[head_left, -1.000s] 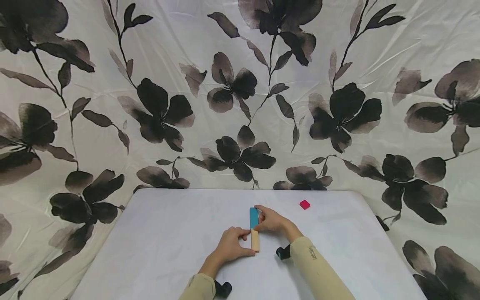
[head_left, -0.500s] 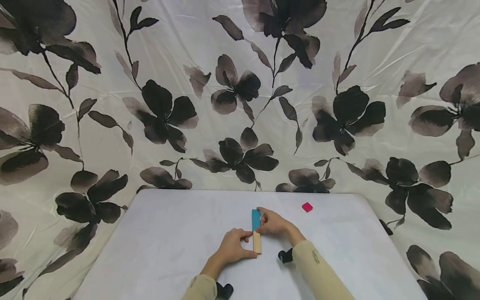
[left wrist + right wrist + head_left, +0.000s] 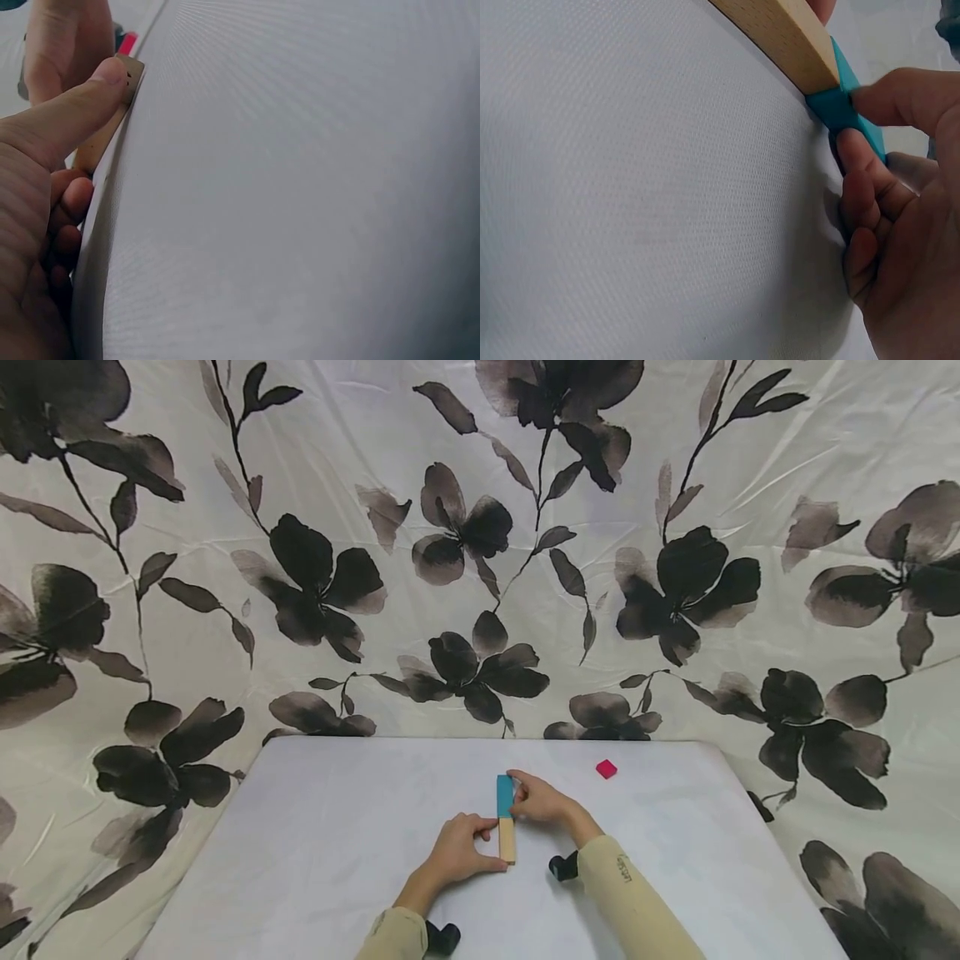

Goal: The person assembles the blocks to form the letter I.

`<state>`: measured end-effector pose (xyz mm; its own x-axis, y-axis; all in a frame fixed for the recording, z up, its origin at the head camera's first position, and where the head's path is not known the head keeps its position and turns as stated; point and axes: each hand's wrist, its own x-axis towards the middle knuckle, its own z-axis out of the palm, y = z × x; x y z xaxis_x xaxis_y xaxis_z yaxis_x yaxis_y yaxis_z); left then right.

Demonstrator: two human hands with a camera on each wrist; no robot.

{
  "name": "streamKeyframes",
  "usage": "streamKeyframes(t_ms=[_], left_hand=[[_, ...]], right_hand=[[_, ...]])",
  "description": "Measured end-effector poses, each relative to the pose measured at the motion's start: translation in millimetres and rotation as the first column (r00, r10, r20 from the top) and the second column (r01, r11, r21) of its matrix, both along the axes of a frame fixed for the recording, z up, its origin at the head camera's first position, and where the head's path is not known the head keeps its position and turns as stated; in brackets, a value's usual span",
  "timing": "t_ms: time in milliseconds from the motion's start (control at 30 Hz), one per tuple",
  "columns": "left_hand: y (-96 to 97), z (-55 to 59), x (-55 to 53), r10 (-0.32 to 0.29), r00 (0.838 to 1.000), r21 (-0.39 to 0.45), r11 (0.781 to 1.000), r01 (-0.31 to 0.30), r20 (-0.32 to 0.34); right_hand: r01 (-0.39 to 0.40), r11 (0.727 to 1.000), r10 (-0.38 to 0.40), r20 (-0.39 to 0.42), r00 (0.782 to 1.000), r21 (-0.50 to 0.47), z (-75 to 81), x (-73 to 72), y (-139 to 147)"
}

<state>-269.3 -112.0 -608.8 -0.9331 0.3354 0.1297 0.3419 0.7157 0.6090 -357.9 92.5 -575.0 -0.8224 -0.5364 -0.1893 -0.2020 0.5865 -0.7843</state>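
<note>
Left-hand grip (image 3: 456, 850) pinches a pale, rectangular wooden block (image 3: 507, 841) lengthwise, thumb on its near end, where small dark marks show. Right-hand grip (image 3: 542, 800) holds a smooth turquoise elongated block (image 3: 505, 795) between thumb and fingers. Both lie end to end in one line, apparently touching, on a white tabletop (image 3: 337, 835) of finely woven texture, far corners rounded. Small red block (image 3: 607, 769), diamond outline from the head view: well apart, to the right, near the far edge. Behind: creased white cloth (image 3: 480, 552), dark floral print.
</note>
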Motion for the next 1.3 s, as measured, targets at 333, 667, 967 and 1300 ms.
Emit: streamKeyframes(t_ms=[333,667,967,1300], left_hand=[[0.5,-2.1,-1.6,0.004,1.0,-0.005,1.0,-0.004,-0.007],[0.3,-2.6,-1.5,0.002,1.0,0.015,1.0,-0.002,-0.02],[-0.4,-4.6,-1.0,0.004,1.0,0.001,1.0,-0.004,-0.014],[-1.4,-3.0,-1.1,-0.006,1.0,0.004,1.0,0.006,-0.027]], right_hand=[[0.002,1.0,-0.002,-0.011,1.0,-0.009,-3.5,-1.6,1.0],[-0.011,1.0,0.011,0.009,1.0,-0.012,-0.8,-3.2,1.6],[-0.008,1.0,0.009,0.056,0.998,-0.025,0.3,-2.6,2.6],[-0.009,1.0,0.01,0.041,0.999,-0.024,3.2,-1.2,2.0]])
